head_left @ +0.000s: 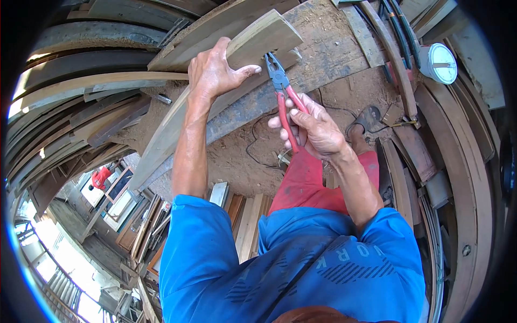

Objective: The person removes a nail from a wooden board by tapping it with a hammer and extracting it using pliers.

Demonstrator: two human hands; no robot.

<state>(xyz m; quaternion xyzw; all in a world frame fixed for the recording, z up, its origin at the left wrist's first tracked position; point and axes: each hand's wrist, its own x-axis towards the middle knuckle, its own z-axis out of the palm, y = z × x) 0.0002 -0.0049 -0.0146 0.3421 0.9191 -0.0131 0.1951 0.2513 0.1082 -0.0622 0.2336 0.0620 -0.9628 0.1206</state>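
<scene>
My right hand (318,126) is wrapped round the red handles of a pair of pliers (279,79). The steel jaws of the pliers are at the face of a wooden board (264,40), by a small dark spot; whether they grip anything there I cannot tell. My left hand (216,70) lies against the near side of that board, thumb stretched toward the plier jaws and fingers reaching over its edge, partly hidden. Under the board is a sawdust-covered workbench (334,54), with a long plank (161,137) running down to the left.
Stacked planks (86,81) fill the left side. On the right are a white bucket (440,63), dark-handled tools (401,32) and curved boards (458,161). A black cable (253,145) lies on the dusty floor. Another person in red (100,177) is far off at lower left.
</scene>
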